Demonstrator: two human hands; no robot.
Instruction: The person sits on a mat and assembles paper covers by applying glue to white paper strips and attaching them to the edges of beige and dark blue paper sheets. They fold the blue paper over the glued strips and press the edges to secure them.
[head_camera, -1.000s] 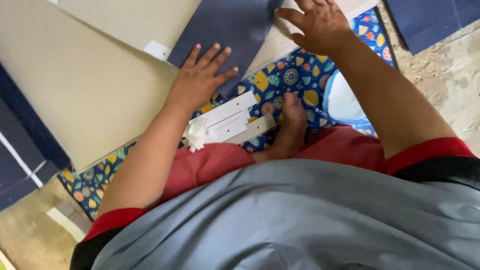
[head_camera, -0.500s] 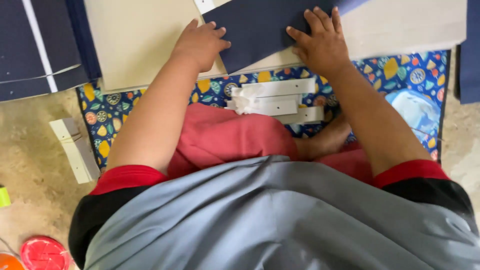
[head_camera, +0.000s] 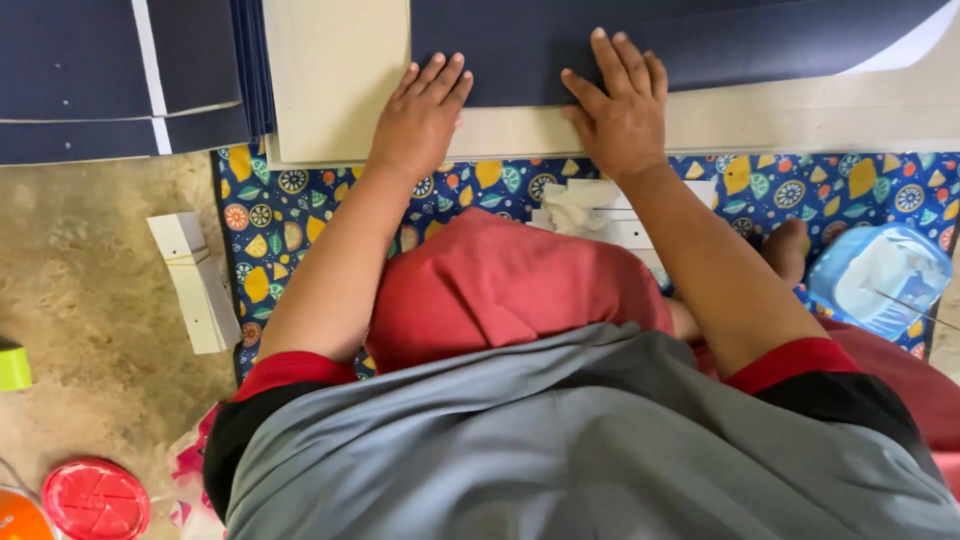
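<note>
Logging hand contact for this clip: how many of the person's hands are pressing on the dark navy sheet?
2. The left hand lies flat on the dark navy sheet's lower-left edge; the right hand presses beside it, both over the cream board.

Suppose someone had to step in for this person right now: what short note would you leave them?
Left hand: flat, palm down, on the near edge of the dark blue sheet where it meets the cream board. It grips nothing.
Right hand: flat on the same blue sheet, fingers spread.
Things: the blue sheet lies over the cream board, just beyond the patterned mat. More blue sheets are stacked at far left; white strips lie on the floor at left.
Done: sheet laid on the board.
Left: cannot tell whether it is pressed down all along; its far end is out of view.
</note>
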